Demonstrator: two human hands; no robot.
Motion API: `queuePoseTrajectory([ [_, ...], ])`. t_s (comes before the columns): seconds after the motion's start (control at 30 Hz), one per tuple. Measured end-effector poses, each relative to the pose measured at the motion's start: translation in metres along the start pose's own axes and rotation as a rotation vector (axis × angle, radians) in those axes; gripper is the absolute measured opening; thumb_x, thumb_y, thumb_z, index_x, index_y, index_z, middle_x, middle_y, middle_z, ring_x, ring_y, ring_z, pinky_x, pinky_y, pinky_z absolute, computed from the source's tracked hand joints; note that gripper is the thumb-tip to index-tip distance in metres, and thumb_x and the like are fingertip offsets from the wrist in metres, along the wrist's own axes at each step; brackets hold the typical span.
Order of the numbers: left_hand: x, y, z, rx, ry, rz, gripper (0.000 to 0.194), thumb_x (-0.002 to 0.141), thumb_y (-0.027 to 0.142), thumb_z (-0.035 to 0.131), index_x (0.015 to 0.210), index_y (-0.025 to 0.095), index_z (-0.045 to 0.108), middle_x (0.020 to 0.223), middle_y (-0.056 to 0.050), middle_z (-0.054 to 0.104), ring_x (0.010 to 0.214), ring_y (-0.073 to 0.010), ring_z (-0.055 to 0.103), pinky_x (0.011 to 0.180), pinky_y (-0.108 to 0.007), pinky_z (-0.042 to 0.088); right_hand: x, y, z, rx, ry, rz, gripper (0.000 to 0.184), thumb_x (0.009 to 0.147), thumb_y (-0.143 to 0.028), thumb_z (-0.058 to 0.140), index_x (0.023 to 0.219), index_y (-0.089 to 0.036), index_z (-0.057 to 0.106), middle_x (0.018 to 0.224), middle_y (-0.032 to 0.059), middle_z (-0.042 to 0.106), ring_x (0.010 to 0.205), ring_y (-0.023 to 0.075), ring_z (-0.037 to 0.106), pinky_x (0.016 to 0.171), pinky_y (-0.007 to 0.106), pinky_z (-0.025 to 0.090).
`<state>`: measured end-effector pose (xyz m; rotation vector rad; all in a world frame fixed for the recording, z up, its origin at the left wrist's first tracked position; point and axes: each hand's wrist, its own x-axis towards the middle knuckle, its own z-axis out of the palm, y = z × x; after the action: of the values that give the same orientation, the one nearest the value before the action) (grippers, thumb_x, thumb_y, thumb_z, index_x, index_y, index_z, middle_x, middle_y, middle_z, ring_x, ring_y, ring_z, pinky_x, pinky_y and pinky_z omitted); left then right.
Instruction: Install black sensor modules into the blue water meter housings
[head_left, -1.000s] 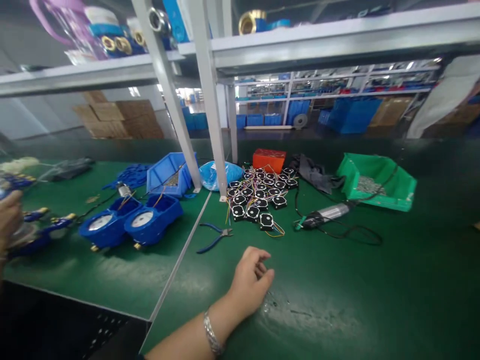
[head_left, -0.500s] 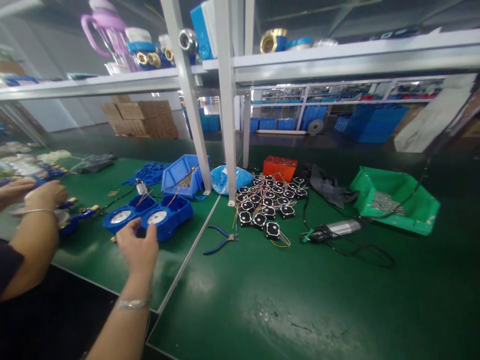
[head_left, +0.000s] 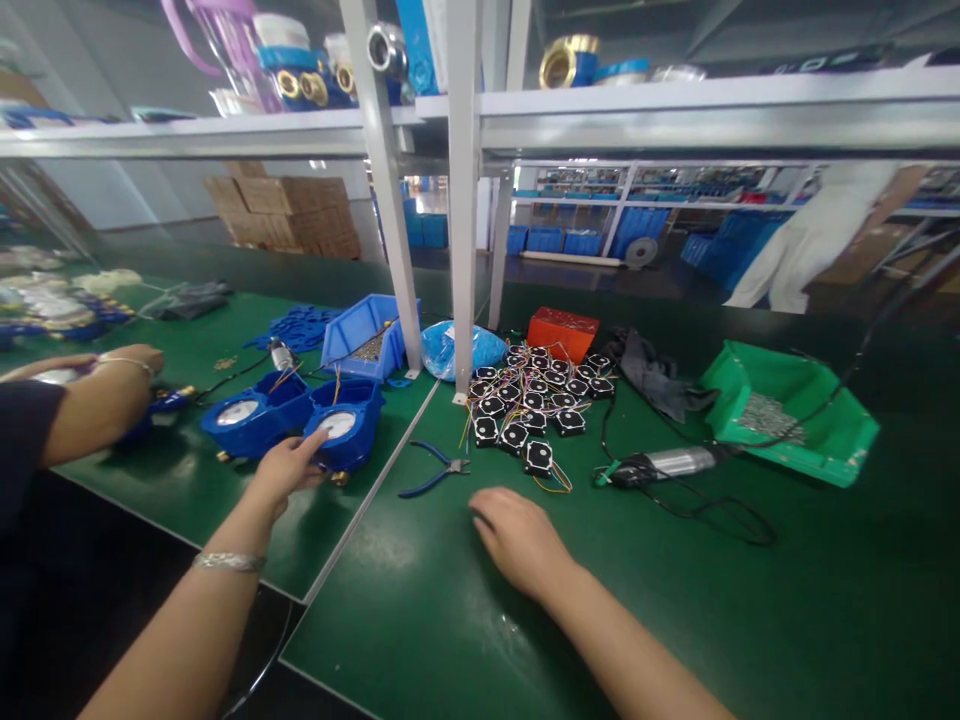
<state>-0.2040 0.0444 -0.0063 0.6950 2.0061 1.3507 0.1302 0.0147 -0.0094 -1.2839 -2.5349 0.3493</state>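
My left hand [head_left: 289, 468], a bracelet on its wrist, reaches to the left and its fingertips touch the front rim of a blue water meter [head_left: 343, 428] with a white dial. A second blue meter [head_left: 247, 420] sits just left of it. My right hand [head_left: 517, 535] lies palm down on the green mat [head_left: 675, 600], fingers spread, holding nothing. Blue-handled pliers [head_left: 435, 472] lie just beyond it. A cluster of black square modules [head_left: 529, 400] with coloured wires is behind that.
An electric screwdriver [head_left: 664, 463] with a cable lies right of the modules, near a green bin [head_left: 840, 440] of screws. An orange box [head_left: 562, 332], a blue bin [head_left: 364, 335] and white shelf posts [head_left: 461, 250] stand behind. A co-worker's hand [head_left: 124, 380] works at far left.
My left hand moved forward and now touches the right blue meter, which looks slightly shifted. My right hand came into view and settled on the mat. The view swung left.
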Motion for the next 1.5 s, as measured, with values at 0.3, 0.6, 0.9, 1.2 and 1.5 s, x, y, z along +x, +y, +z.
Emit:
queuePoseTrajectory([
  [0.3, 0.020, 0.018, 0.028, -0.379, -0.102, -0.037, 0.025, 0.071, 0.017, 0.058, 0.095, 0.011, 0.055, 0.076, -0.006, 0.064, 0.064, -0.0139, 0.061, 0.061, -0.026, 0.050, 0.052, -0.019, 0.037, -0.091, -0.159, -0.037, 0.021, 0.086, -0.023, 0.041, 0.098, -0.017, 0.057, 0.105, 0.0067, 0.047, 0.109, 0.0161, 0.036, 0.102, 0.042, 0.022],
  [0.6, -0.043, 0.001, 0.029, -0.461, -0.231, -0.092, 0.049, 0.063, 0.014, 0.067, 0.108, 0.017, 0.048, 0.083, -0.005, 0.063, 0.058, -0.0136, 0.060, 0.051, -0.023, 0.048, -0.090, 0.020, -0.013, -0.040, -0.361, 0.265, 0.012, 0.069, -0.028, 0.065, 0.074, -0.018, 0.060, 0.087, 0.0016, 0.048, 0.092, 0.0136, 0.040, 0.096, 0.036, 0.029],
  [0.9, -0.177, -0.016, 0.097, -0.499, -0.545, -0.080, 0.064, 0.061, 0.030, 0.069, 0.115, 0.017, 0.037, 0.095, -0.008, 0.060, 0.087, -0.0226, 0.059, 0.076, -0.032, 0.047, -0.122, 0.054, -0.030, -0.166, -0.387, 0.598, 0.088, 0.064, -0.041, 0.061, 0.138, -0.019, 0.020, 0.138, 0.0025, -0.005, 0.130, 0.0235, 0.010, 0.110, 0.035, 0.020],
  [1.2, -0.213, -0.022, 0.124, -0.322, -0.710, -0.031, 0.071, 0.062, 0.038, 0.065, 0.121, 0.020, 0.029, 0.123, -0.015, 0.042, 0.111, -0.0277, 0.046, 0.092, -0.038, 0.038, -0.104, 0.050, -0.033, -0.214, -0.360, 0.656, 0.081, 0.067, -0.041, 0.061, 0.136, -0.014, 0.026, 0.135, 0.0091, 0.015, 0.125, 0.0245, 0.020, 0.108, 0.035, 0.024],
  [1.5, -0.161, 0.001, 0.142, -0.222, -0.907, 0.248, 0.041, 0.069, 0.039, 0.058, 0.102, 0.015, 0.056, 0.105, -0.009, 0.058, 0.096, -0.0237, 0.054, 0.087, -0.036, 0.040, -0.092, 0.053, -0.042, -0.129, -0.324, 0.714, 0.066, 0.071, -0.029, 0.059, 0.131, -0.012, 0.037, 0.111, 0.0112, 0.044, 0.103, 0.0217, 0.044, 0.095, 0.036, 0.039],
])
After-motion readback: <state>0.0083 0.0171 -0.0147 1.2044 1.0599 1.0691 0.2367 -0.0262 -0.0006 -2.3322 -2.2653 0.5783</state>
